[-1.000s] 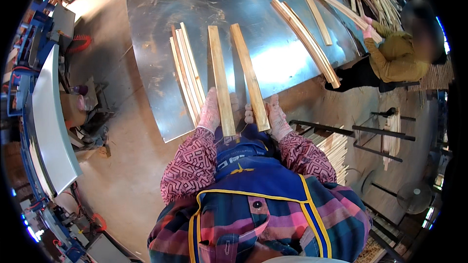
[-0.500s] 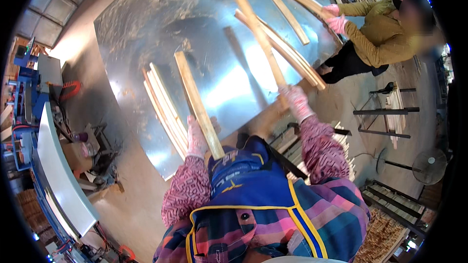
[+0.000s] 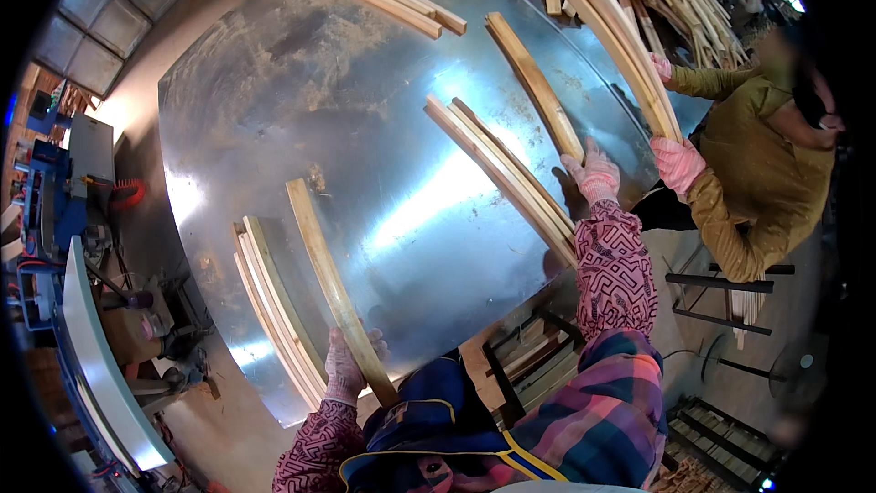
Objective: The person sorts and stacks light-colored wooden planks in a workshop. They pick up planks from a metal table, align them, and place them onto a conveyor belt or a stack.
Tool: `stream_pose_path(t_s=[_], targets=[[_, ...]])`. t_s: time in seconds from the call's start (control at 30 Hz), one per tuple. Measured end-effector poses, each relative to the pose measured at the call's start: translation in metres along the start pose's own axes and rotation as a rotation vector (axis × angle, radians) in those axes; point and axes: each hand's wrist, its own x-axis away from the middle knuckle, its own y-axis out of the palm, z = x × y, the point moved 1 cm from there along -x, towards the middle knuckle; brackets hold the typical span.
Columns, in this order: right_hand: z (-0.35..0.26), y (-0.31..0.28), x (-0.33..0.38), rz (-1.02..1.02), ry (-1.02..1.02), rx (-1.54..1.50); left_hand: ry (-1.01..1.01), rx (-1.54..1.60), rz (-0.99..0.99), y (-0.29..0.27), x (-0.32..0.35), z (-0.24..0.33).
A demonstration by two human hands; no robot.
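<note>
My left hand [image 3: 344,371], in a pale pink knit glove, grips the near end of a wooden strip [image 3: 321,251], with fingertips showing past its right edge. That strip slants across the metal-topped table [image 3: 365,128]. Just left of it lies a bundle of several pale strips [image 3: 278,310]. Farther right, my right hand [image 3: 595,173], gloved the same way, is closed at the near end of another wooden strip [image 3: 537,82]. Between my hands rests a middle bundle of strips [image 3: 502,178].
Across the table's right side, a co-worker [image 3: 766,155] in pink gloves holds long strips [image 3: 620,46]. More strips [image 3: 392,0] lie at the far edge, and a heap of wood [image 3: 680,5] stands beyond. A blue machine [image 3: 41,219] is at the left.
My right hand has let go of the strip it held over the middle bundle and moved to the strip farther right. The co-worker has raised strips. My view has shifted.
</note>
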Motion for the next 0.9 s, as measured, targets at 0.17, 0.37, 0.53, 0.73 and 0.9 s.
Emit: stream_pose_path(t_s=[0.17, 0.37, 0.53, 0.73, 0.9], targets=[[-0.019, -0.009, 0.005, 0.060, -0.130, -0.130, 0.056, -0.048, -0.051, 0.002, -0.005, -0.011], [-0.157, -0.076, 0.067, 0.007, -2.070, 0.399, 0.112, -0.086, -0.013, 0.006, 0.005, 0.002], [-0.170, -0.001, 0.131, -0.271, -2.318, 0.485, 0.180, -0.266, 0.137, 0.029, 0.021, 0.033], [-0.137, 0.089, 0.125, -0.599, -2.056, 0.389, 0.096, -0.053, 0.234, -0.009, -0.004, 0.021], [-0.079, 0.039, 0.057, -0.254, -0.745, -0.084, 0.196, -0.133, 0.176, 0.000, -0.024, 0.020]])
